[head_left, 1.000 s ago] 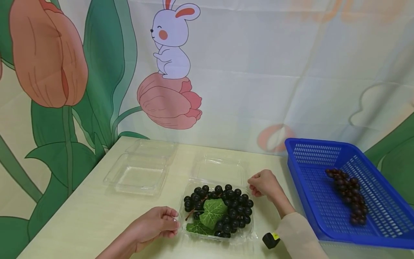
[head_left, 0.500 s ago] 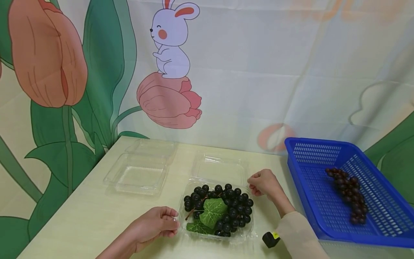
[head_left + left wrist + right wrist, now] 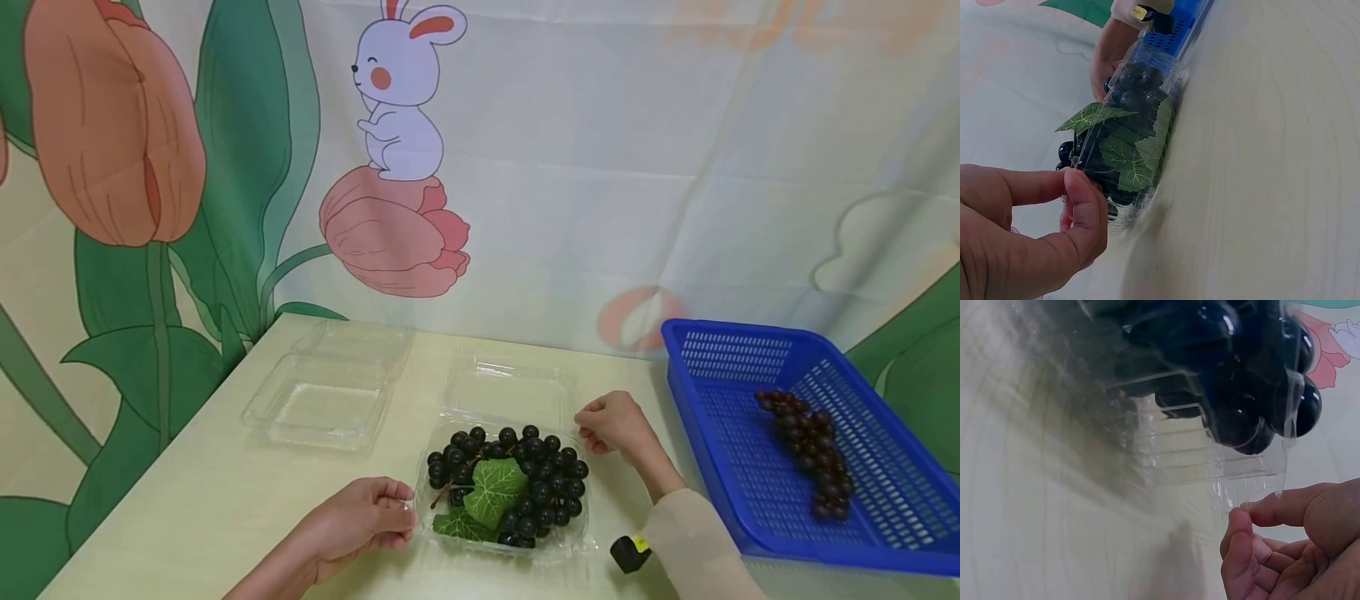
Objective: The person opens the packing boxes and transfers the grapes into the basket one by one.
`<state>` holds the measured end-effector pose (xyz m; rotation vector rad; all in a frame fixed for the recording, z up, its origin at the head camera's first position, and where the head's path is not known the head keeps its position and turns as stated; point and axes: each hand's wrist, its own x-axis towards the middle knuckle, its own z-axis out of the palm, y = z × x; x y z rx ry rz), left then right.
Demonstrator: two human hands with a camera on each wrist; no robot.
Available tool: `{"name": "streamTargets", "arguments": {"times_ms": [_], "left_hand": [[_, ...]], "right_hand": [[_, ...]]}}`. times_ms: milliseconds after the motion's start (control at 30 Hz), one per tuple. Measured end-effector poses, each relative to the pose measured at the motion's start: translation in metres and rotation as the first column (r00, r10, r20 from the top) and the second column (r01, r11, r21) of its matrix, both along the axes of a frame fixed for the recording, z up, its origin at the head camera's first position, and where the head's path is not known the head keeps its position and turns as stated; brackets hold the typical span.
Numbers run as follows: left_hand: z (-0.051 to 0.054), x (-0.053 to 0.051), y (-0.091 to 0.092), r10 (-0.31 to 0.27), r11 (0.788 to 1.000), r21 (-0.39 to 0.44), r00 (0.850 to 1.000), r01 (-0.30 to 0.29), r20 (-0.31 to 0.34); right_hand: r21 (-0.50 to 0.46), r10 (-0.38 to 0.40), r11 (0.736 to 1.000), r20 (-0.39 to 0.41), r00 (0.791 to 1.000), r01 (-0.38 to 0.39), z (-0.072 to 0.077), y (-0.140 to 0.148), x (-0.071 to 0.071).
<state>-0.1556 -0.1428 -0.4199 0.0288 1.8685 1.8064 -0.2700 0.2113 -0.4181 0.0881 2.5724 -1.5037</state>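
Observation:
A clear plastic clamshell box point(image 3: 422, 492) stands on the table, its lid point(image 3: 510, 390) folded back flat behind it. Inside lies a bunch of black grapes point(image 3: 553, 483) with green leaves point(image 3: 495, 492); a few grapes rise above the rim. My left hand point(image 3: 363, 521) is at the box's left side, and the left wrist view shows its thumb and index finger point(image 3: 1085, 194) pinching the rim. At the far right corner, near the hinge, my right hand point(image 3: 618, 425) pinches the clear plastic edge point(image 3: 1229, 490) between thumb and finger.
Another clear clamshell box point(image 3: 322, 408) stands opened at the back left. On the right, a blue plastic basket point(image 3: 701, 467) holds a bunch of dark red grapes point(image 3: 806, 450). A small black block with a yellow mark point(image 3: 628, 554) is at the right wrist. A printed curtain point(image 3: 562, 167) hangs behind.

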Motion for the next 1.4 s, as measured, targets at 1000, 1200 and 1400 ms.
{"name": "streamTargets", "arguments": {"times_ms": [1000, 1200, 1400], "left_hand": [[0.0000, 0.0017, 0.0001, -0.005, 1.000, 0.011, 1.000, 0.005, -0.008], [0.0000, 0.0020, 0.0001, -0.004, 1.000, 0.013, 1.000, 0.004, -0.012], [0.0002, 0.0014, 0.0005, 0.000, 1.000, 0.012, 1.000, 0.000, -0.008]], "right_hand": [[0.014, -0.005, 1.000, 0.003, 1.000, 0.005, -0.0018, 0.0004, -0.0013], [0.020, -0.005, 1.000, 0.001, 1.000, 0.005, -0.0010, -0.0003, -0.0008], [0.027, -0.008, 1.000, 0.004, 1.000, 0.008, -0.0006, -0.0008, -0.0009]]}}
